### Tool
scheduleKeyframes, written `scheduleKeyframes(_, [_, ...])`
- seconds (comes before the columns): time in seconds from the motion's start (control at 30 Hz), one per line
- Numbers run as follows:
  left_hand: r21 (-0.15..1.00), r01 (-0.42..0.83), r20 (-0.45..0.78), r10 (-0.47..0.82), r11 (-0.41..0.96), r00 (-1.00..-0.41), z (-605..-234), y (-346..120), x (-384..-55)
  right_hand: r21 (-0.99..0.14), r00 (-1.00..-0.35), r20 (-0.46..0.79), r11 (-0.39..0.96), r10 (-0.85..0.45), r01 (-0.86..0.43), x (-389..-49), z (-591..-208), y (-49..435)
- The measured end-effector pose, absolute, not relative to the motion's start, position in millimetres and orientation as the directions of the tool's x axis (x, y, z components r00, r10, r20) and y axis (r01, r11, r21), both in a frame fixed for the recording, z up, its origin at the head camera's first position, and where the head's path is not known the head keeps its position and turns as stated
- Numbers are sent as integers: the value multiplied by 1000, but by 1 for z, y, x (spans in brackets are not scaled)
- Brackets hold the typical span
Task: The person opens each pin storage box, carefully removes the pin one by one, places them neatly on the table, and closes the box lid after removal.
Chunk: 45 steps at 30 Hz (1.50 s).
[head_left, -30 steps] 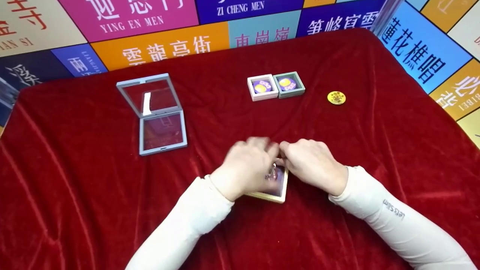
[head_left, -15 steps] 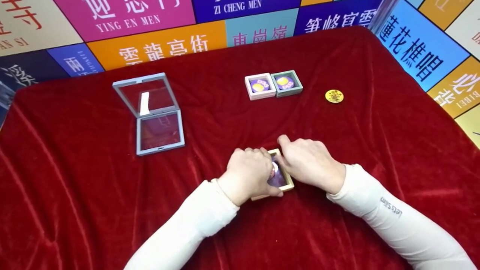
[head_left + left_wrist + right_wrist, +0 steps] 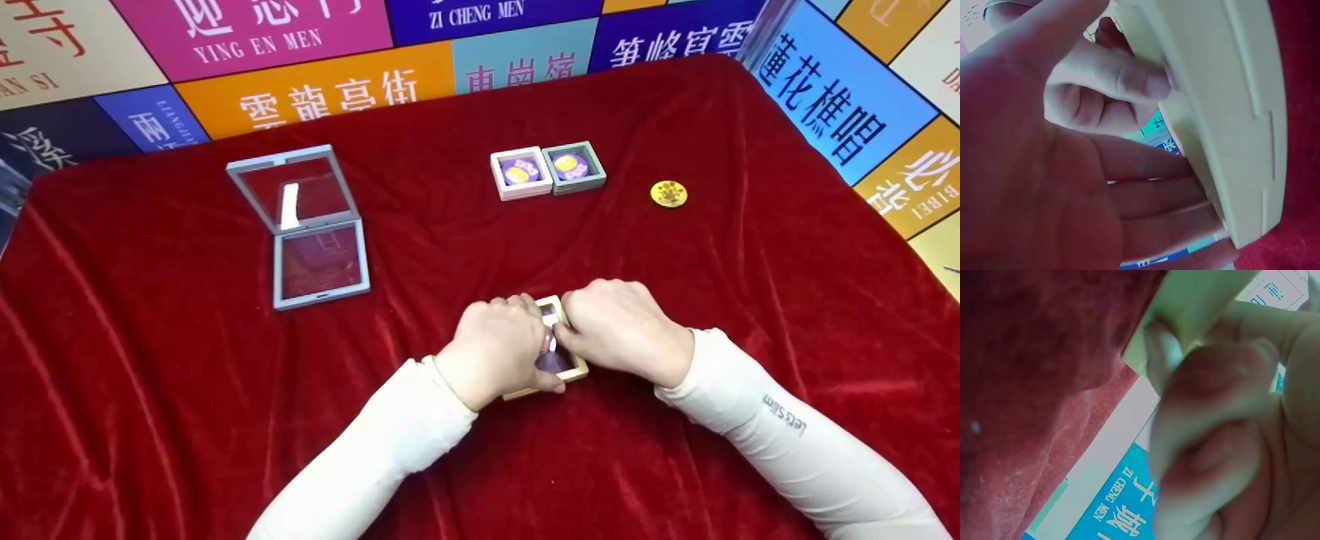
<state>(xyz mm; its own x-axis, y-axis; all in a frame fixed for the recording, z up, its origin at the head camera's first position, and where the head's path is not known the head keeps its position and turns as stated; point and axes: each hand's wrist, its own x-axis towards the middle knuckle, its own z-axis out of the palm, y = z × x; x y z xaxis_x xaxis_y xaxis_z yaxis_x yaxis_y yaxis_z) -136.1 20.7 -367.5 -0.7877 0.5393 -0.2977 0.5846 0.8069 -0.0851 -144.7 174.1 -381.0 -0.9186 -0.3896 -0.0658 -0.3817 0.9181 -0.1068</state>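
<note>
A pale yellow square display frame [image 3: 571, 374] stands on the red cloth at the near middle. Purple shows behind its clear window, beside a small whitish piece. My left hand [image 3: 495, 345] grips its left side, thumb along the near edge. In the left wrist view the frame's yellow side [image 3: 1230, 112] fills the right part, with several left fingers against it. My right hand [image 3: 624, 324], fingers curled, holds the frame's right edge, thumb reaching over the rim. The right wrist view has the curled fingers [image 3: 1207, 450] at a frame corner. Both hands hide much of the frame.
A blue-grey frame [image 3: 322, 300] lies hinged wide at the left. Towards the back, a pink box [image 3: 525, 193] and a green box [image 3: 596, 180] sit side by side, each holding a purple badge. A yellow round badge [image 3: 668, 194] lies right of them. Lettered panels [image 3: 330, 97] stand behind.
The left hand has shifted from over the frame to its left side, and the frame has turned slightly. The right thumb, raised half a second ago, is now lowered against the frame.
</note>
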Motion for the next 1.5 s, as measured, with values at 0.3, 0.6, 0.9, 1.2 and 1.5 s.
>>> scheduleKeyframes(0.3, [173,564,-229,589,808,-775,-366,22,-141,-267,-945,12,909,-328,-319,-145,-368,181])
scheduleKeyframes(0.6, [499,525,-60,631,690,-773,-368,14,-147,-840,-910,-123,530,-395,-117,-149,-354,190])
scheduleKeyframes(0.9, [588,435,-125,608,682,-784,-358,3,-150,-947,-826,-225,317,-517,59,-151,-357,187])
scheduleKeyframes(1.2, [448,392,-140,496,804,-857,-351,6,-146,-904,-820,-267,425,-507,31,-149,-368,176])
scheduleKeyframes(1.5, [436,406,-174,517,803,-838,-351,6,-148,-895,-755,-328,442,-567,58,-148,-369,183])
